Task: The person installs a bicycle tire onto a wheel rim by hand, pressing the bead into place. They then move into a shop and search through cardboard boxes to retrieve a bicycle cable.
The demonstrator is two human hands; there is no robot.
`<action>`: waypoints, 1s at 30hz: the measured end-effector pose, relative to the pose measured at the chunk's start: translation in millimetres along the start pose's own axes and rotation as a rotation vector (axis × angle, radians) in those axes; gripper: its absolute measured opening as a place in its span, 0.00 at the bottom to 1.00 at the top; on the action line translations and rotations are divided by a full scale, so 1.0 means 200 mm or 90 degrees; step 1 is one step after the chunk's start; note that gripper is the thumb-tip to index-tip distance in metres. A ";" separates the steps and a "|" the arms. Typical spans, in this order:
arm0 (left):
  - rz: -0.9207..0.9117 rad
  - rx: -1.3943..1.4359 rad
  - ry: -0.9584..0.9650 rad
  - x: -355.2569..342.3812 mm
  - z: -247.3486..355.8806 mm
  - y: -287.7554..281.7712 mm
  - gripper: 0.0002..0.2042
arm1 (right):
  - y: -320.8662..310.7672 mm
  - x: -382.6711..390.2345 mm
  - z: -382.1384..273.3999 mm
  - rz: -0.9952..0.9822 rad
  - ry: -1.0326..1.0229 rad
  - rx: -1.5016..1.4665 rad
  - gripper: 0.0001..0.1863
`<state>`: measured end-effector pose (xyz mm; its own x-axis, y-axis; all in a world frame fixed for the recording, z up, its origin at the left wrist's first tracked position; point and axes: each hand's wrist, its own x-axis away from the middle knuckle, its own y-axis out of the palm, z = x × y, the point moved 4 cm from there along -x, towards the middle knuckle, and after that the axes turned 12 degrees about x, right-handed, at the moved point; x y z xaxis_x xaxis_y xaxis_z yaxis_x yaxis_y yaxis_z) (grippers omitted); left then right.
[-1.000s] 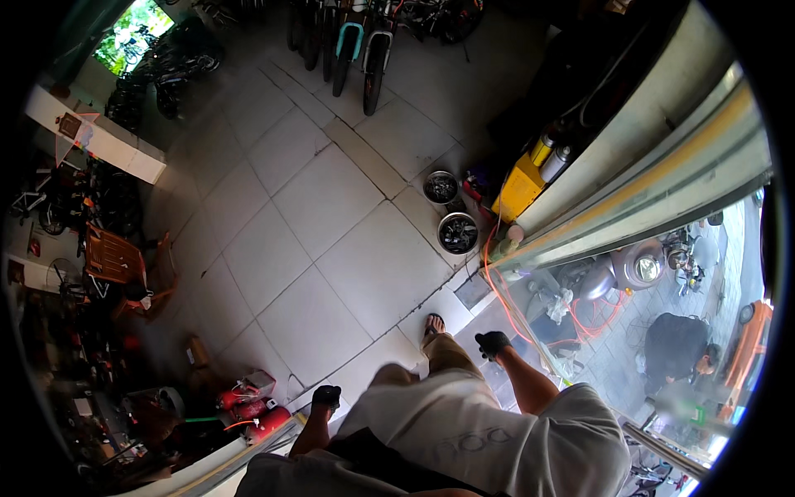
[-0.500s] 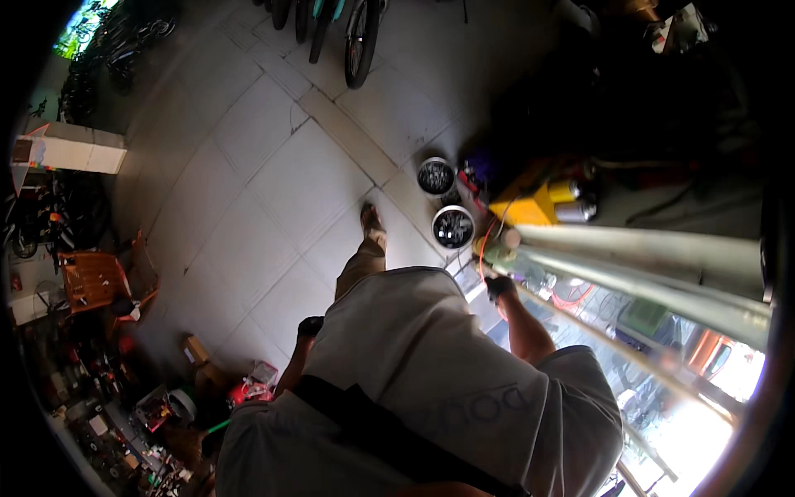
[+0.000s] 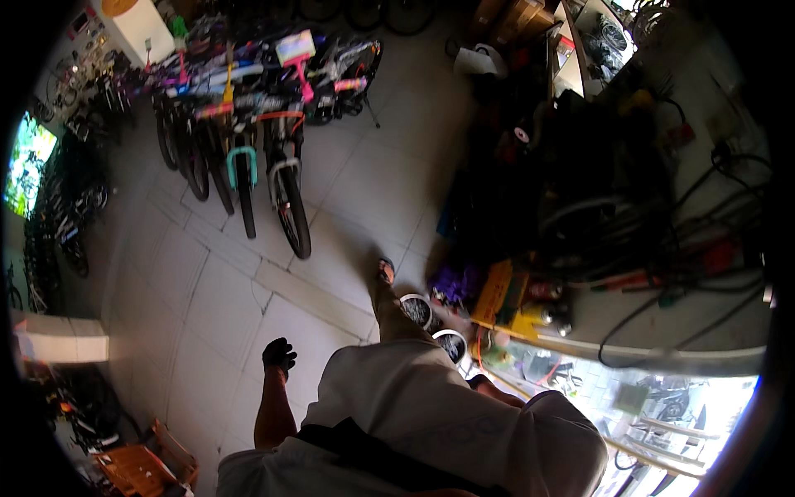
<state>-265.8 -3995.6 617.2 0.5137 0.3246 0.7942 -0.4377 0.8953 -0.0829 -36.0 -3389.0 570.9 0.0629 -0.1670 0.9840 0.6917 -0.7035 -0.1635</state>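
Note:
My left hand (image 3: 279, 354), in a dark glove, hangs over the tiled floor with its fingers loosely bent and apart. It holds nothing that I can see. Of my right hand (image 3: 478, 381) only a dark bit shows past my shirt, near the glass; its fingers are hidden. Close by it stand two round pots, the nearer pot (image 3: 463, 345) and the farther pot (image 3: 428, 305), both filled with small dark and metallic pieces.
Parked bicycles (image 3: 290, 211) stand ahead on the floor (image 3: 224, 298). A yellow box (image 3: 499, 291) and a purple bundle (image 3: 455, 284) lie to the right, below a dark bench area with looped cables (image 3: 712, 190). An orange-brown chair (image 3: 141, 468) is at lower left.
I have stepped forward, so the bicycles are closer and the pots are now beside my leg. My left hand has swung out from my side; the right has dropped mostly behind my shirt.

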 end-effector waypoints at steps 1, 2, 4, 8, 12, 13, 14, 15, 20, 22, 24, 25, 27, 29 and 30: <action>-0.020 0.075 0.027 -0.02 0.15 0.17 0.14 | -0.17 -0.07 -0.16 0.025 -0.024 0.000 0.28; -0.058 0.111 0.027 -0.09 0.24 0.30 0.16 | -0.33 -0.14 -0.33 0.048 -0.047 -0.002 0.28; -0.070 0.158 0.014 -0.11 0.53 0.62 0.17 | -0.75 -0.30 -0.73 0.121 -0.131 0.016 0.28; -0.195 0.104 0.074 0.04 1.18 1.48 0.21 | -1.68 -0.41 -1.39 0.309 -0.286 0.027 0.29; -0.317 -0.011 0.123 0.12 1.73 2.30 0.21 | -2.64 -0.27 -2.04 0.443 -0.463 -0.118 0.30; -0.349 -0.027 0.156 0.11 1.83 2.47 0.19 | -2.87 -0.20 -2.21 0.457 -0.502 -0.169 0.30; -0.385 -0.034 0.165 0.14 1.95 2.62 0.18 | -3.11 -0.09 -2.37 0.460 -0.519 -0.204 0.29; -0.414 -0.041 0.160 0.12 2.03 2.75 0.18 | -3.35 0.03 -2.52 0.465 -0.537 -0.239 0.28; -0.549 -0.065 0.147 -0.04 2.44 3.48 0.16 | -4.41 -0.03 -2.62 0.539 -0.487 -0.260 0.30; -0.587 -0.084 0.154 -0.16 2.63 3.88 0.16 | -4.69 -0.41 -2.27 0.564 -0.362 -0.126 0.27; -0.682 0.003 0.116 -0.25 2.73 4.34 0.16 | -4.91 -0.83 -1.44 0.926 -0.357 0.403 0.24; -0.555 -0.028 0.169 -0.29 2.90 4.25 0.16 | -4.69 -0.61 -2.02 0.574 -0.287 0.219 0.23; -0.565 -0.058 0.170 -0.31 3.10 4.52 0.17 | -4.62 -0.55 -1.78 0.475 -0.288 0.176 0.35; -0.594 -0.055 0.173 -0.39 3.27 4.77 0.17 | -4.53 -0.58 -1.51 0.351 -0.136 -0.051 0.32; -0.623 -0.069 0.175 -0.43 3.33 4.95 0.17 | -4.43 -0.57 -1.41 0.284 -0.065 -0.130 0.32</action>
<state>-1234.7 -3340.7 867.5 0.7681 -0.5172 0.3776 0.3268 0.8236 0.4634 -859.1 -2941.1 583.2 0.3972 -0.4208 0.8156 0.4267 -0.7021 -0.5700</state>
